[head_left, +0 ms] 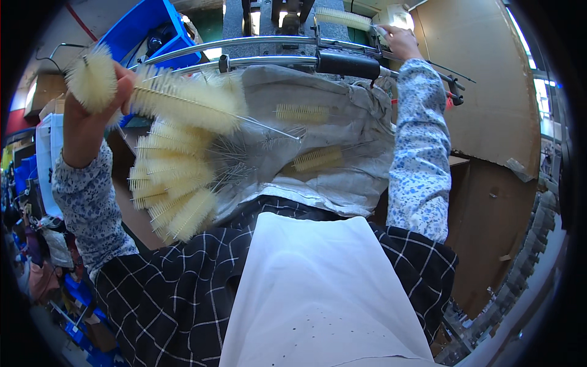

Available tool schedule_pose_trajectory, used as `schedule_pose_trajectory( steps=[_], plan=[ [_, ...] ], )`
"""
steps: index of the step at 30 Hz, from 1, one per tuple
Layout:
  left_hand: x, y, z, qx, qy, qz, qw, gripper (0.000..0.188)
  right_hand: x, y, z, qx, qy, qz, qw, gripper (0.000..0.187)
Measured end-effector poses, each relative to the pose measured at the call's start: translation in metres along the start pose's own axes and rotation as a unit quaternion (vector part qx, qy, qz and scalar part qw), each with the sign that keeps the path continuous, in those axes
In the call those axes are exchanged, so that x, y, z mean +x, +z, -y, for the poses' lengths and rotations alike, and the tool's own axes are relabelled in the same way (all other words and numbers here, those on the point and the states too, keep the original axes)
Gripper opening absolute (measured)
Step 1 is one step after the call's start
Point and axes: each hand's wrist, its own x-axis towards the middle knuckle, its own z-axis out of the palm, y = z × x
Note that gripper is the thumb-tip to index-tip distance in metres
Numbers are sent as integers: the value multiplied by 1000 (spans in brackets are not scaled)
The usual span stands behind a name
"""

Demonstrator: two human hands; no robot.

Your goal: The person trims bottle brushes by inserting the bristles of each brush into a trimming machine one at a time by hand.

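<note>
My left hand (101, 113), raised at the left, is closed around a cream-bristled bottle brush (189, 101). Bristles stick out on both sides of the fist, and a twisted-wire handle points right; whether it holds more than one brush I cannot tell. At the upper right, my right hand (402, 44) pinches the end of another bristle brush (345, 18) lying across the machine. A fanned pile of finished-looking brushes (174, 168) rests on the left of a grey cloth (263, 92), wire ends inward. Two more brushes, an upper one (302, 113) and a lower one (318, 159), lie on it.
Metal rails (263, 41) with a black roller (347, 63) cross in front of the machine. A blue bin (147, 30) stands at the upper left. Cardboard sheets (483, 92) rise on the right. A dark checked garment (177, 293) and white apron cover my lap.
</note>
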Motion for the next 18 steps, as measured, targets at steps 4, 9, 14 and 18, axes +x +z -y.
schedule_pose_trajectory(
  steps=[4, 9, 14, 18],
  plan=[
    [3, 9, -5, -67, -33, 38, 996, 8, -29, -24, -56, 259, -92, 129, 953, 26],
    [26, 37, -10, -70, 7, 81, 994, 11, -108, -106, -16, 440, -115, 281, 845, 33],
    [42, 90, -23, 8, 84, 75, 994, 25, -144, -109, 128, 701, -202, 325, 601, 39],
    [49, 87, -17, 66, 98, 155, 981, 21, -159, -111, 152, 804, -22, 456, 382, 37]
  ],
)
